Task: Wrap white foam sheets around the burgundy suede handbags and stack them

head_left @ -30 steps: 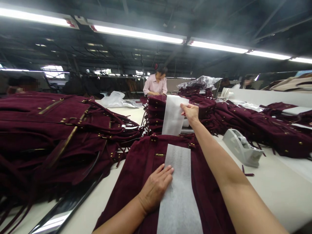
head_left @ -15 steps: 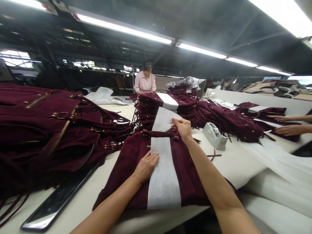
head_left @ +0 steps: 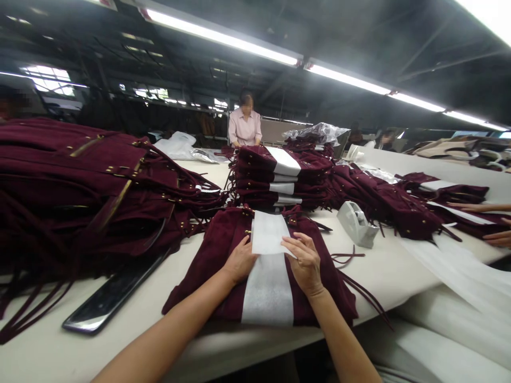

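Observation:
A maroon bag (head_left: 215, 250) lies flat at the table's front edge, with a white paper strip (head_left: 267, 298) running over its middle. The strip's far end is folded down toward me and overlaps the lower part. My left hand (head_left: 240, 259) touches the strip's left edge, its fingertips partly hidden at the paper. On the right edge of the folded end, my right hand (head_left: 305, 261) grips the paper between thumb and fingers. Behind the bag stands a stack of maroon bags (head_left: 259, 175) with white strips round them.
A grey tape dispenser (head_left: 357, 226) stands right of the bag. Many maroon bags (head_left: 80, 175) fill the left side, beside a dark flat object (head_left: 115, 298). More bags and a co-worker's hands (head_left: 497, 238) are at right. A person in pink (head_left: 245, 127) stands behind the stack.
My right hand has brought the strip's raised end down toward me onto the bag. My left hand has moved slightly up to the fold's left edge. The view has shifted left.

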Demonstrator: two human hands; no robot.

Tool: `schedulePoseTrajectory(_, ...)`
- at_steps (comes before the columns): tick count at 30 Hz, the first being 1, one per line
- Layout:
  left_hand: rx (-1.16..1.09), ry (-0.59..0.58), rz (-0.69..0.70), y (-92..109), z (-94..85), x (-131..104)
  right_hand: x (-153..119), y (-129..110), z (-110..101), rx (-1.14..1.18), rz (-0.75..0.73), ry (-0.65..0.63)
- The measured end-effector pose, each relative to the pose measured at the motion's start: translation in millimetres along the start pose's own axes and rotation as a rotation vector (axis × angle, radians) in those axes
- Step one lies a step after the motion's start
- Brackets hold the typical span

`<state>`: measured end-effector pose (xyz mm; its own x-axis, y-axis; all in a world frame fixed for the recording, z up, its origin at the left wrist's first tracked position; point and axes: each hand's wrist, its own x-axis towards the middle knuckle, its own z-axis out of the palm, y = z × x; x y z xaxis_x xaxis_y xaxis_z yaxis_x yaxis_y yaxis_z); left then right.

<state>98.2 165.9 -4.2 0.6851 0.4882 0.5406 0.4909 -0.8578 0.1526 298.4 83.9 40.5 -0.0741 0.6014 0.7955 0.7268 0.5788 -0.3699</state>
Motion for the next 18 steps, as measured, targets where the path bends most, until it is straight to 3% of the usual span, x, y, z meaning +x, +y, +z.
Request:
schedulePoseTrajectory(3, -0.118, -0.047, -0.032, -3, -1.0, -1, -11, 2, -1, 0.059, -0.097, -0.182)
schedulePoseTrajectory(6, -0.218, -0.054, -0.075, -3, -6.3, -1, -18, 6, 2, 0.152, -0.052, -0.303)
schedulePoseTrajectory(11, -0.403, -0.061, -0.112, -3, -16.7, 0, -23, 14, 9, 0.251, 0.135, -0.369)
schedulePoseTrajectory(18, -0.599, -0.103, -0.223, -9, -19.8, 2, -21, 16, 9, 0.283, 0.149, -0.45)
